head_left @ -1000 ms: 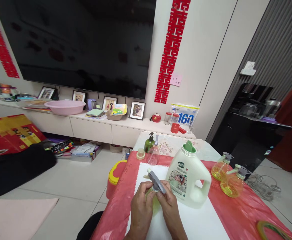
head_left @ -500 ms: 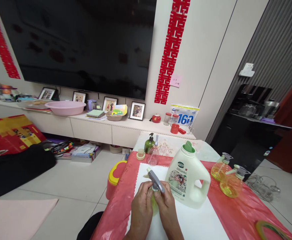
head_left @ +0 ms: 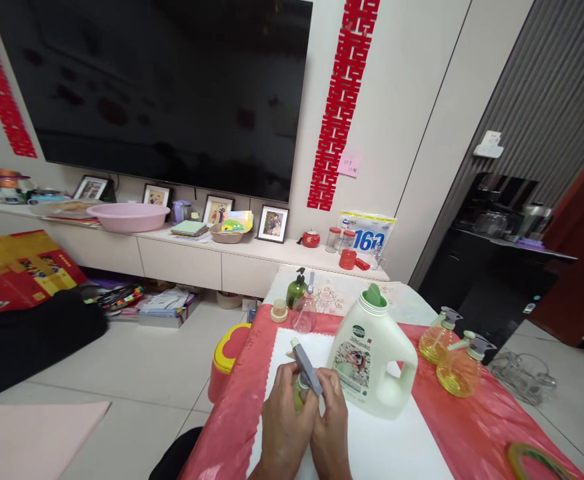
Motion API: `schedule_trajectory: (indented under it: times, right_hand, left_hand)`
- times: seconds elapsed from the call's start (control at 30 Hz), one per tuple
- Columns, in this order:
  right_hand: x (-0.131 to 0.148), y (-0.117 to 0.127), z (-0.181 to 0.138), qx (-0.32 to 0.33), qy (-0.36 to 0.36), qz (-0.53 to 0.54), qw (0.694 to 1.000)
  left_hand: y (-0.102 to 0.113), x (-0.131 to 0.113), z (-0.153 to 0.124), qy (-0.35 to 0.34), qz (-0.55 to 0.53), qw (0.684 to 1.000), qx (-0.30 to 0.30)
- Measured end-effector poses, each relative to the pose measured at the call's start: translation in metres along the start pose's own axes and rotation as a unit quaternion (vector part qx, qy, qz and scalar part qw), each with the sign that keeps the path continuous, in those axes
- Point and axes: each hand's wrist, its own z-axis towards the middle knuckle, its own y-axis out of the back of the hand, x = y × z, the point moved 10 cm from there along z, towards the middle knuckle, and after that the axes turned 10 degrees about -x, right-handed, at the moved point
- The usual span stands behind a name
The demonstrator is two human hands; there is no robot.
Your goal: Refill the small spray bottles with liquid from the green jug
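A spray bottle (head_left: 299,395) with a grey spray head (head_left: 306,367) and a pale nozzle tip is held upright between my hands, its greenish body mostly hidden. My left hand (head_left: 288,420) wraps round the bottle just under the head. My right hand (head_left: 331,417) is closed at the right side, its fingers on the grey head and neck. Close by on the right stands a large pale green jug (head_left: 367,353) with a handle and an open neck showing a green spout. Behind my hands are a clear pinkish spray bottle (head_left: 304,313) and a dark green pump bottle (head_left: 296,291).
A pale cap (head_left: 279,311) lies at the table's left edge. Two spray bottles with yellow liquid, a nearer one (head_left: 459,373) and a farther one (head_left: 437,340), stand right of the jug. A tape roll (head_left: 517,460) is at front right. A red-yellow stool (head_left: 225,353) stands left of the table.
The spray head has tipped slightly and shifted a little left. My left hand now wraps farther round the bottle, and my right hand has moved lower on its right side.
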Motion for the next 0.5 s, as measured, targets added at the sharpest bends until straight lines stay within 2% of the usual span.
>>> schedule_trajectory:
  times: [0.07, 0.17, 0.37, 0.5]
  right_hand:
    - [0.0, 0.001, -0.002, -0.012, 0.008, -0.006, 1.0]
    - [-0.002, 0.003, -0.003, -0.025, 0.016, -0.011, 0.999]
    - [-0.009, 0.002, -0.008, -0.038, 0.019, -0.026, 0.999]
    - [-0.018, -0.006, -0.013, -0.033, -0.043, -0.033, 0.998]
  left_hand:
    - [-0.003, 0.003, 0.002, 0.017, 0.014, 1.0, 0.003]
    - [-0.003, 0.001, 0.004, 0.002, 0.021, 1.0, -0.005]
    - [-0.005, 0.0, 0.002, 0.005, -0.022, 1.0, -0.005]
    - [-0.003, -0.004, 0.003, 0.004, -0.044, 0.999, -0.005]
